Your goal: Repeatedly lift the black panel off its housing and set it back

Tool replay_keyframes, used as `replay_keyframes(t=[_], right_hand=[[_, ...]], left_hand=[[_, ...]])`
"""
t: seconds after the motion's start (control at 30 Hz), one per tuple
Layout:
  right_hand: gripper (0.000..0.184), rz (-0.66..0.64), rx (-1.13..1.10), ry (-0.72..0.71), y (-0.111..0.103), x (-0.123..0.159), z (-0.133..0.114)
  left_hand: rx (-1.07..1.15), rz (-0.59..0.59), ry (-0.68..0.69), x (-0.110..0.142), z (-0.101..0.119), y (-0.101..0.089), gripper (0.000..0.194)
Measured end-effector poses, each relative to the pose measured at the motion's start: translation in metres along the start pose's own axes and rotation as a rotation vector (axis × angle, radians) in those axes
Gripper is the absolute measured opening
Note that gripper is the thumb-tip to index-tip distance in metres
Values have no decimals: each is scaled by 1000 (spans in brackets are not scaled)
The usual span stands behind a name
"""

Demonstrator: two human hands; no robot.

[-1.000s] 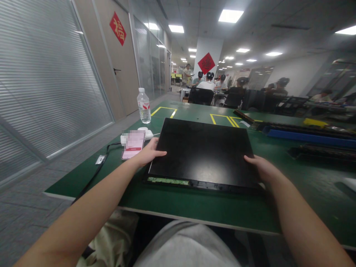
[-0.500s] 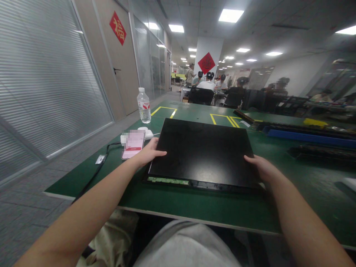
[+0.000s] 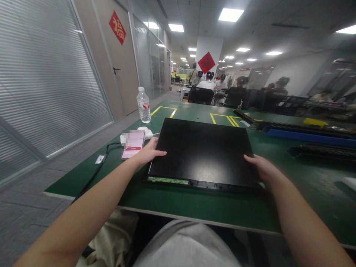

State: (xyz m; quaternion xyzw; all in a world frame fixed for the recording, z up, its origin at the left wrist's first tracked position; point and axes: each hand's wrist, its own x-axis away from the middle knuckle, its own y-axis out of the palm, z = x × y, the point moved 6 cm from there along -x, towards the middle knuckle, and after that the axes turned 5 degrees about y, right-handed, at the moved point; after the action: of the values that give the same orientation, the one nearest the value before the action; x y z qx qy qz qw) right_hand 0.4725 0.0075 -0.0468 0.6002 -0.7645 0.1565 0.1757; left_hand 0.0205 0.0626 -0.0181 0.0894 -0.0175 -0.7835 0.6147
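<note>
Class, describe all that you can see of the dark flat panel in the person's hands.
The dark flat panel is rectangular, black and smooth, with a soft glare low on its face. A green circuit strip shows along the left of its near edge. It lies face up over the green table. The left hand and right hand grip opposite sides, thumbs on top.

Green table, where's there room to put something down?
Bare patches of the table show between the black panel and the near edge, and between the right hand and the dark strips. It's crowded left of the panel: left hand, phone, bottle. The far right is crowded too, around the blue strip.
</note>
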Motion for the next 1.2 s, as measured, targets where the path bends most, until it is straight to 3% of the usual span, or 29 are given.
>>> replay_keyframes(t=[0.33,1.2], right_hand=[[42,-10,-16,-7,2,0,-1],[34,-1,-20,-9,4,3,-2]], left_hand=[[2,-8,20,-2,-2,-1,63],[3,11,0,-3,-3,-3,62]])
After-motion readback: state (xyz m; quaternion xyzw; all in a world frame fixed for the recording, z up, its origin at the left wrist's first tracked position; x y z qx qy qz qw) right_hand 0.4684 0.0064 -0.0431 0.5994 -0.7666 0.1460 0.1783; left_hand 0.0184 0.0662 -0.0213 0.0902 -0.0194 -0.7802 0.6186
